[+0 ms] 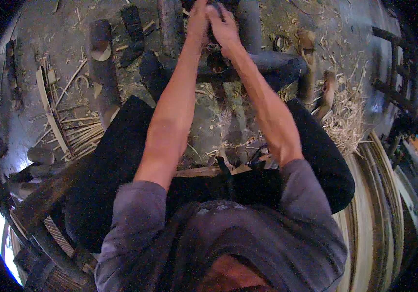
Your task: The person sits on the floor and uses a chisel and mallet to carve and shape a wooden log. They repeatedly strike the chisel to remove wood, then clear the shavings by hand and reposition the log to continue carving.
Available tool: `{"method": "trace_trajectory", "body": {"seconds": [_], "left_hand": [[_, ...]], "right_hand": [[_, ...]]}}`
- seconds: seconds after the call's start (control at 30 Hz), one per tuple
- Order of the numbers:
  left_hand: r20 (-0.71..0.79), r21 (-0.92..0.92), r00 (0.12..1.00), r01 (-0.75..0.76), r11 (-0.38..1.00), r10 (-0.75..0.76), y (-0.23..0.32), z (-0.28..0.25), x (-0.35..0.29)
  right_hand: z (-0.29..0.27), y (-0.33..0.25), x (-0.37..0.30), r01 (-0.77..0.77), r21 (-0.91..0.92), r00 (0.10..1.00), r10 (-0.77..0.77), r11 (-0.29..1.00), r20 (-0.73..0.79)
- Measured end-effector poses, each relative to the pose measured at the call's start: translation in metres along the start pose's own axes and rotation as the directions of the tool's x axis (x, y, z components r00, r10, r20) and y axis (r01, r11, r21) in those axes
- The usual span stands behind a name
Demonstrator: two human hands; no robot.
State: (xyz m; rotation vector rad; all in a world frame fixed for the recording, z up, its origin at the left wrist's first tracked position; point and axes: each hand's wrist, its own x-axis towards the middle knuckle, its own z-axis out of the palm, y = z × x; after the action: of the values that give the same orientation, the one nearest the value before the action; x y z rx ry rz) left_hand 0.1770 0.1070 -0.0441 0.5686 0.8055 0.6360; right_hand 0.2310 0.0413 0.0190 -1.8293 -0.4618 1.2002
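Both arms reach far forward to the top edge of the view, where my hands come close together. My right hand [224, 28] has its fingers curled over a dark rounded object [214, 7], whose kind does not show. Beside it, my left hand [197, 23] is smeared and cut off by the upper edge, so its fingers are unclear. Below the hands lies a thick dark crossbar log [268, 62], between two upright-running timbers, the left timber [171, 27] and the right timber [249, 27].
Thin split strips [85, 136] fan out on the left near a cut bamboo piece [103, 63]. A heap of fine shavings [347, 114] lies on the right, above long bundled strips [369, 194]. Chips litter the floor [209, 124]. A dark rack [393, 63] stands far right.
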Motion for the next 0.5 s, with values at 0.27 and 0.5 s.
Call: {"method": "trace_trajectory", "body": {"seconds": [0.27,0.5], "left_hand": [[0.867,0.283,0.498,-0.523,0.804,0.019,-0.075,0.065,0.012],[0.463,0.721,0.862,-0.23,0.654,-0.207,-0.01,0.076,-0.01]], "right_hand": [[-0.011,0.054,-0.04,0.459,0.22,0.59,-0.11,0.861,-0.8],[-0.028,0.088,0.008,0.367,-0.019,0.673,-0.279,0.93,-0.685]]}}
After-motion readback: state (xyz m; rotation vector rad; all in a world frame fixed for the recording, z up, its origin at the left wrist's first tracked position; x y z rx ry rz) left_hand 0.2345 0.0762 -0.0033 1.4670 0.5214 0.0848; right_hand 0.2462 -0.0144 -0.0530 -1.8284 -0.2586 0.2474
